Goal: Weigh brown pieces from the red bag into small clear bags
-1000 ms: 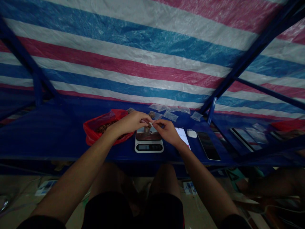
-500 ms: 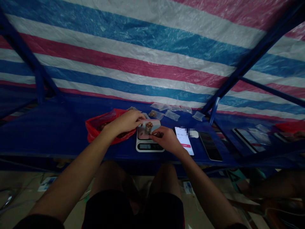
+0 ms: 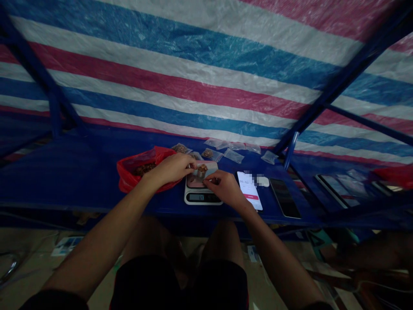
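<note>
On a small white digital scale (image 3: 203,198) stands a little clear cup (image 3: 201,174), heaped with brown pieces (image 3: 202,167) that look like beans or nuts. My left hand (image 3: 179,167) reaches over the red bag's edge to the scale's left side, fingertips pinched beside the cup. Whatever is between them is too small to make out. From the right, my right hand (image 3: 222,183) bends thumb and forefinger together low beside the cup; a tiny thing may be in that pinch. A red plastic bag (image 3: 127,177) holding more brown pieces lies partly under my left wrist.
Behind the scale lie small clear bags (image 3: 234,155), some with brown pieces (image 3: 207,153). Right of the scale are a lit phone (image 3: 249,191), a white rounded object (image 3: 263,181) and a dark phone (image 3: 284,198). Blue frame bars (image 3: 325,97) flank the blue table (image 3: 80,172).
My left hand has shifted slightly and its fingertips have drawn in by the cup. My right fingertips have pulled a little away from the cup. More of the red bag's contents shows.
</note>
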`<control>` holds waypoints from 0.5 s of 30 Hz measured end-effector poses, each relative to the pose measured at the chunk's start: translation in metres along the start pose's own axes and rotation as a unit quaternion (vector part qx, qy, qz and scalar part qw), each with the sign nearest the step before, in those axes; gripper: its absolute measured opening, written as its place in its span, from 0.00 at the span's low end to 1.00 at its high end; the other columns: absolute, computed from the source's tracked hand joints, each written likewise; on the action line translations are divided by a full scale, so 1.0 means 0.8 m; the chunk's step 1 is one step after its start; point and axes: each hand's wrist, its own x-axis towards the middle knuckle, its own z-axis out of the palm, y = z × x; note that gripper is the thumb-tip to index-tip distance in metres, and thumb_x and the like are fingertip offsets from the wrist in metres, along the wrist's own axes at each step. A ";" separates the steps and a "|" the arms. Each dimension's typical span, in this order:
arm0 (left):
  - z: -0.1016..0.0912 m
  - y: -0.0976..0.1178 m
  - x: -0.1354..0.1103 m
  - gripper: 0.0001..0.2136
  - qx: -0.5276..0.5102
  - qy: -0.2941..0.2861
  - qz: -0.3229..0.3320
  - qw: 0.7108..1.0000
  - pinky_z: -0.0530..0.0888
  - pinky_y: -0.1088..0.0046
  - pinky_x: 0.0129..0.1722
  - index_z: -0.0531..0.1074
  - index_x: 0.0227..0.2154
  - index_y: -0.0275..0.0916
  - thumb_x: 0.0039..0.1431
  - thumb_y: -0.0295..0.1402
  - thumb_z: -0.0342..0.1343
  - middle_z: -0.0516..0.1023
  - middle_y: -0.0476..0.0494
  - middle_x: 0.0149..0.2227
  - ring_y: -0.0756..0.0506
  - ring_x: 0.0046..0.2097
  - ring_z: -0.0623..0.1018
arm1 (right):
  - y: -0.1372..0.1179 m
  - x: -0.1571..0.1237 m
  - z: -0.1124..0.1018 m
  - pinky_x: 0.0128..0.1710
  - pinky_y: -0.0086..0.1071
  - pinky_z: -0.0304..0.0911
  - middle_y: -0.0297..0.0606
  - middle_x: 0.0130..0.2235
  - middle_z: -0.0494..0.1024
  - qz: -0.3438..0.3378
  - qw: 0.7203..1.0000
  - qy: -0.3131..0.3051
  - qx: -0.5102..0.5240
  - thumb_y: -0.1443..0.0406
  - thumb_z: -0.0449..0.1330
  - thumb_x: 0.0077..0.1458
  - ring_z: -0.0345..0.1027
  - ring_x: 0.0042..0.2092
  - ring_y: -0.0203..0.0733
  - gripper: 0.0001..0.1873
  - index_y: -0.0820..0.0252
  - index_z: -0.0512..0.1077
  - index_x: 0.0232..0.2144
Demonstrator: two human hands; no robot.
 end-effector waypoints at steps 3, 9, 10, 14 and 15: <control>-0.006 0.004 -0.012 0.07 -0.036 -0.016 0.004 0.999 0.72 0.72 0.42 0.84 0.39 0.40 0.65 0.32 0.60 0.86 0.44 0.40 0.44 0.41 0.83 | 0.002 -0.002 -0.010 0.32 0.34 0.64 0.39 0.33 0.84 0.013 1.000 0.023 0.016 0.65 0.67 0.58 0.74 0.32 0.42 0.05 0.55 0.84 0.31; -0.003 0.012 -0.026 0.09 -0.050 -0.054 0.010 0.997 0.73 0.72 0.44 0.84 0.41 0.42 0.63 0.26 0.60 0.87 0.45 0.41 0.44 0.43 0.84 | 0.010 -0.003 -0.023 0.34 0.34 0.64 0.39 0.33 0.84 0.026 0.998 0.048 0.022 0.63 0.66 0.58 0.72 0.32 0.42 0.06 0.57 0.84 0.32; -0.001 0.012 -0.025 0.10 -0.049 -0.056 0.014 0.997 0.73 0.72 0.45 0.84 0.41 0.42 0.63 0.25 0.59 0.87 0.45 0.42 0.44 0.44 0.84 | 0.010 -0.004 -0.023 0.34 0.34 0.64 0.39 0.33 0.84 0.026 0.998 0.049 0.026 0.63 0.66 0.58 0.73 0.32 0.42 0.06 0.57 0.84 0.32; 0.004 0.019 -0.020 0.12 -0.031 -0.067 0.017 0.997 0.74 0.70 0.45 0.85 0.41 0.41 0.61 0.23 0.58 0.87 0.44 0.41 0.44 0.42 0.84 | 0.010 -0.005 -0.023 0.33 0.34 0.64 0.39 0.33 0.84 0.029 0.998 0.052 0.037 0.62 0.66 0.58 0.72 0.32 0.42 0.07 0.57 0.83 0.32; 0.004 0.020 -0.019 0.13 -0.027 -0.069 0.014 0.997 0.74 0.70 0.44 0.85 0.41 0.41 0.61 0.23 0.58 0.87 0.44 0.40 0.44 0.41 0.84 | 0.009 -0.005 -0.023 0.33 0.34 0.63 0.40 0.33 0.84 0.030 0.997 0.052 0.039 0.62 0.66 0.58 0.72 0.32 0.42 0.07 0.58 0.83 0.32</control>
